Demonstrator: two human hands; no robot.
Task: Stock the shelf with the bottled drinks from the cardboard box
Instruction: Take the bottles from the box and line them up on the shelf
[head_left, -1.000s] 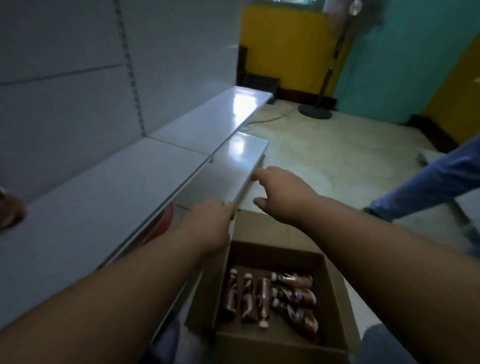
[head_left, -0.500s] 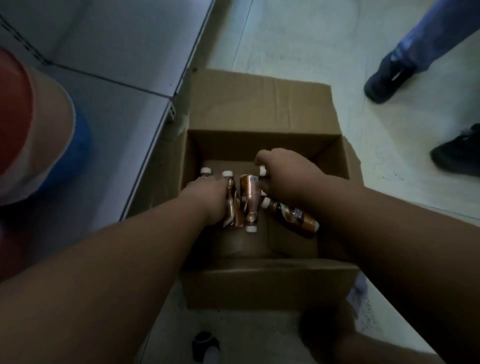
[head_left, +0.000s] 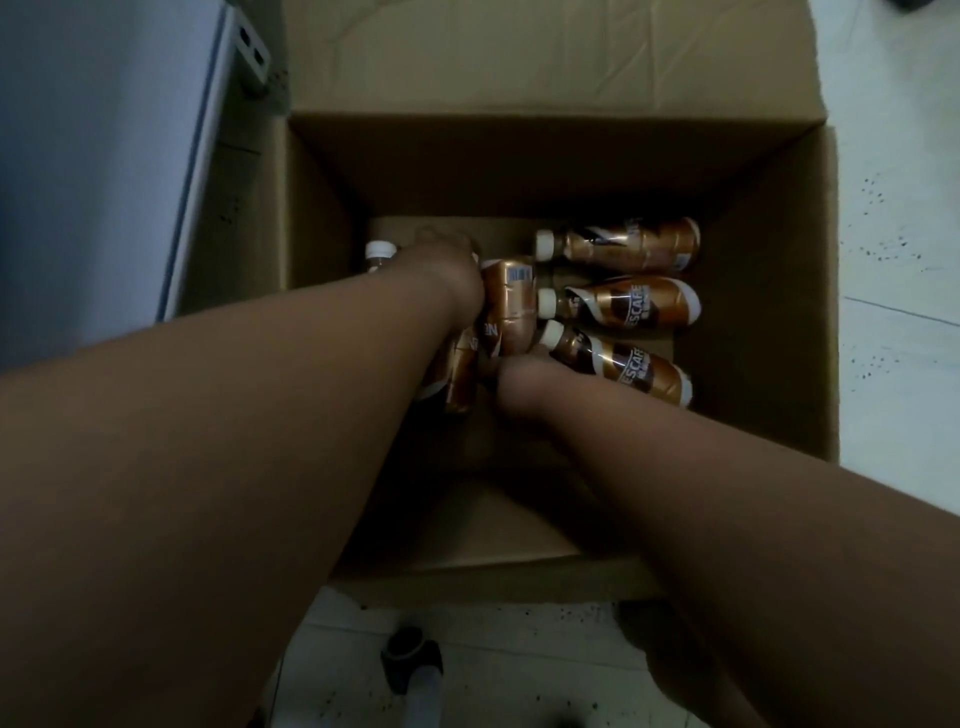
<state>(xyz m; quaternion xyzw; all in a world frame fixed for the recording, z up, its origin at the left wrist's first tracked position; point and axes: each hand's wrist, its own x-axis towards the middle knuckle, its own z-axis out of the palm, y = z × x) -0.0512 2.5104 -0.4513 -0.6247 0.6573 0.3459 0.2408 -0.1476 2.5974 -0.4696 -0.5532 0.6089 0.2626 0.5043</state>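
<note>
Down at frame centre, inside cardboard box (head_left: 769, 291): left hand (head_left: 447, 270) and right hand (head_left: 524, 371) among bottles (head_left: 511, 306) (grips unclear); next, lifting toward shelf (head_left: 104, 156), upper left.

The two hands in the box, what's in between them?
In the head view, a brown white-capped bottle lies between the left hand and the right hand, inside the cardboard box.

The pale tiled floor (head_left: 904, 260) is peppered with small dark specks on the right and along the bottom. A dark, blurred shoe (head_left: 410, 660) sits on it near the bottom edge.
</note>
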